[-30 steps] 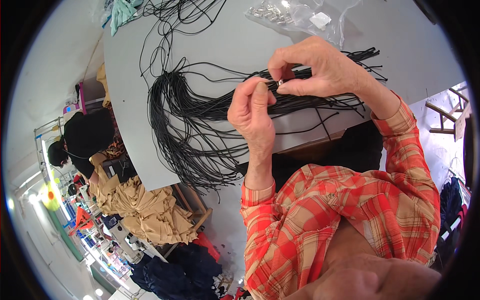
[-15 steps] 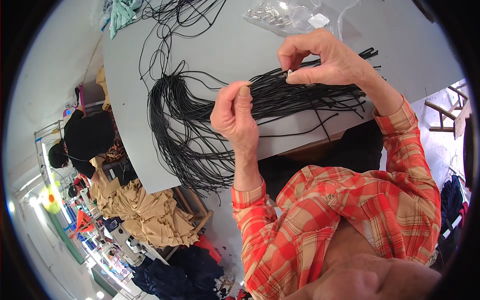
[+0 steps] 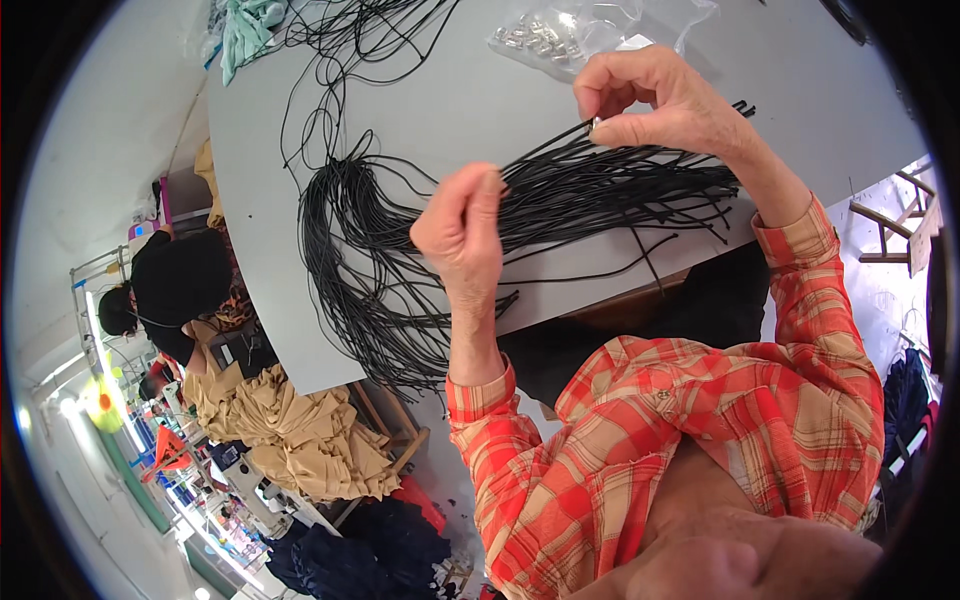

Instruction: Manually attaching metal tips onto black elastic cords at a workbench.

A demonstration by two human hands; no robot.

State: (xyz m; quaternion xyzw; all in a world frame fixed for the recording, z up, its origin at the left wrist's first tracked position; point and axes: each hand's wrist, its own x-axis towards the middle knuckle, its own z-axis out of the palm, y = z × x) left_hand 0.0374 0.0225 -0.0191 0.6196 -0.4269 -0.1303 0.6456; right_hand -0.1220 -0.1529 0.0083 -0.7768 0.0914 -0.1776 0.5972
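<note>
Between thumb and forefinger, my right hand [image 3: 655, 105] pinches a small silver metal fitting [image 3: 596, 124] above the far side of a cord bundle. Closed in a pinch, my left hand [image 3: 462, 225] is over the middle of the bundle. A single black cord [image 3: 548, 144] runs taut from the left fingertips up to the fitting. Beneath both hands the thick bundle of black cords [image 3: 610, 195] lies across the grey table [image 3: 270, 255], with its loose ends toward the right. The cord's tip inside the right fingers cannot be made out.
A clear plastic bag [image 3: 590, 35] of silver fittings [image 3: 535, 38] lies at the table's far side. More looped cords [image 3: 365, 45] lie at far left, near a pale green cloth [image 3: 245, 35]. Tan fabric [image 3: 310, 430] is heaped beyond the left edge; another person [image 3: 185, 290] works there.
My right hand has moved up and slightly right with the metal fitting. My left hand has shifted a little left, and the cord between them now stands taut.
</note>
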